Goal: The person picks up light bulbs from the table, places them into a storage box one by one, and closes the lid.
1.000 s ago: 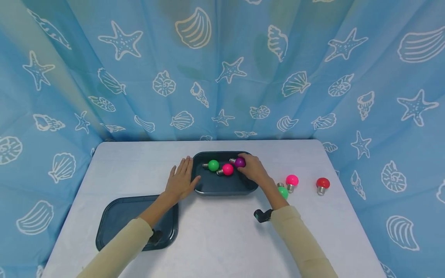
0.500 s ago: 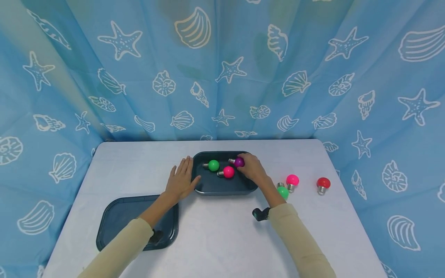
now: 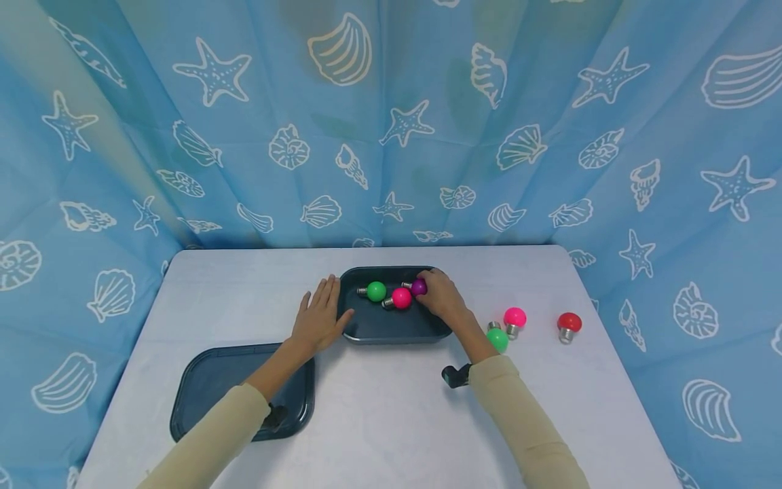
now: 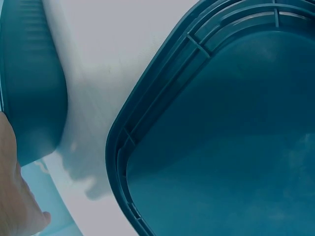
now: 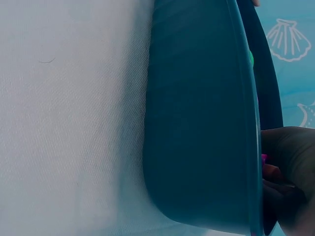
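Note:
In the head view a dark blue-grey plastic box (image 3: 391,333) stands near the table's back edge. My right hand (image 3: 444,297) reaches over its right end and holds a purple light bulb (image 3: 419,286) by the round part, metal base pointing left. A green bulb (image 3: 376,291) and a pink bulb (image 3: 401,297) lie inside, both with bases to the left. My left hand (image 3: 318,319) has its fingers straight, resting at the box's left wall. The right wrist view shows the box's outer wall (image 5: 202,118), which hides most of the right hand's fingers (image 5: 272,172).
A matching shallow lid (image 3: 214,380) lies on the white table at front left, partly under the left forearm. Right of the box are a green bulb (image 3: 497,339), a pink bulb (image 3: 515,316) and a red bulb (image 3: 569,322). A shell-patterned blue curtain (image 3: 391,122) hangs behind.
The right hand and the purple bulb have shifted very slightly left inside the box. The pink bulb in the box has rocked a little. My left hand stays in place.

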Available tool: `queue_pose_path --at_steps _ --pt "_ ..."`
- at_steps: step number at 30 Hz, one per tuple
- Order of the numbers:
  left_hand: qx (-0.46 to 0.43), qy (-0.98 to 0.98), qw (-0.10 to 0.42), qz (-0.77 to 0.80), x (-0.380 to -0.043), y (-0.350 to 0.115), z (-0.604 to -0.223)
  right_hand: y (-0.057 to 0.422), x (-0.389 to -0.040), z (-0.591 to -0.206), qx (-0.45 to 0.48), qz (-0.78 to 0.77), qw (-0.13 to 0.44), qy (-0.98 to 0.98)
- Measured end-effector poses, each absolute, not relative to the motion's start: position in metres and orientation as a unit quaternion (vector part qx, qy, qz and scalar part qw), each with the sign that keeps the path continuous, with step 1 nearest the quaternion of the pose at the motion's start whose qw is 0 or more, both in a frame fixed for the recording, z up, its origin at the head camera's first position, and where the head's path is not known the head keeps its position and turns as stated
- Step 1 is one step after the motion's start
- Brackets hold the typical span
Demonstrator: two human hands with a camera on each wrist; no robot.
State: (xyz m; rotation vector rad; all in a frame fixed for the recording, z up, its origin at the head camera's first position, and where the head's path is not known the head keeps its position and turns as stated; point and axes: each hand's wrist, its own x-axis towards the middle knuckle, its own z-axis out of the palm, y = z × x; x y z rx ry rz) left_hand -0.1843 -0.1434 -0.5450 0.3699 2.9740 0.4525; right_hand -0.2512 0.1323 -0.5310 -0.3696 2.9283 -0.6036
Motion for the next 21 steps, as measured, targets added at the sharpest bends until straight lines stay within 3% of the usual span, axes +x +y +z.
queue_pose_path --at_steps 21 --pt "0.121 0.981 0.055 0.144 -0.1844 -0.1436 -0.5455 0.1287 -0.2511 -0.5318 -0.121 -0.185 0.06 0.973"
